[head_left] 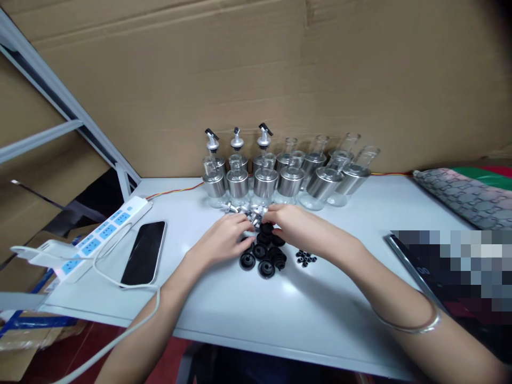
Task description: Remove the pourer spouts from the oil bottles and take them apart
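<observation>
My left hand (228,237) is at the left side of a pile of small parts, thumb and curved fingers apart, with nothing visible between them. From the right, my right hand (298,224) reaches over the same pile, its bent fingers around a black stopper (266,229); the fingertips are partly hidden. More round black ringed stoppers (266,268) lie loose in front of the hands. Just behind the fingers is a heap of silver pourer tops (254,213). A small cluster of black rings (306,258) lies below my right wrist.
Glass bottles with metal sleeves (266,184) stand in rows behind the pile; three rear ones carry pourer spouts (264,137). At left are a phone (144,253), a power strip (100,237) and a white cable (128,333). A dark, partly blurred device (424,272) lies right.
</observation>
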Action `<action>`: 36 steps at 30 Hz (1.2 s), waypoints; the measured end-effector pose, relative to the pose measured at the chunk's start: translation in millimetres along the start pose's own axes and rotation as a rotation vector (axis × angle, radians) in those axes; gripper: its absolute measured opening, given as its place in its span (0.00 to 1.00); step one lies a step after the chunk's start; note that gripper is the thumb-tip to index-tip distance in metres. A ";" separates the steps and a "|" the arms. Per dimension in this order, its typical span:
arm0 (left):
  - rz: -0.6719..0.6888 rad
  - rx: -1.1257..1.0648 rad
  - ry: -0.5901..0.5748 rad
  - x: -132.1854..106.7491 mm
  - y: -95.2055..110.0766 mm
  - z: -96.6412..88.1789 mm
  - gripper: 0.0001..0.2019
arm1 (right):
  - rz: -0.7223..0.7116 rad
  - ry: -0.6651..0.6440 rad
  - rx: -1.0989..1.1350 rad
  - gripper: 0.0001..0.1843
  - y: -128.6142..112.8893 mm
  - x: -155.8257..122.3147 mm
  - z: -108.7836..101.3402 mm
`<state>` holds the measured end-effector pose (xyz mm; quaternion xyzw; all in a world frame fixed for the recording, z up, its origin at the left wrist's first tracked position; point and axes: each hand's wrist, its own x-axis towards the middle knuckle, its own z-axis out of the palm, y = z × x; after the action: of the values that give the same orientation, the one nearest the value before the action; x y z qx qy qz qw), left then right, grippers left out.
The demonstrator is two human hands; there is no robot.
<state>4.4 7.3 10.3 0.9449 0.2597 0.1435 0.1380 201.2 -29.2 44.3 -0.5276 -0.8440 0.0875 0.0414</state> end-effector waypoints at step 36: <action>0.050 0.124 0.364 1.4 5.0 -0.5 0.09 | -0.277 0.130 -0.007 0.14 -23.9 -18.1 17.2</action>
<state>7.6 4.0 12.7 0.9162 0.2653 0.2992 0.0268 185.3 -57.4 32.4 -0.4108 -0.9045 0.0436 0.1060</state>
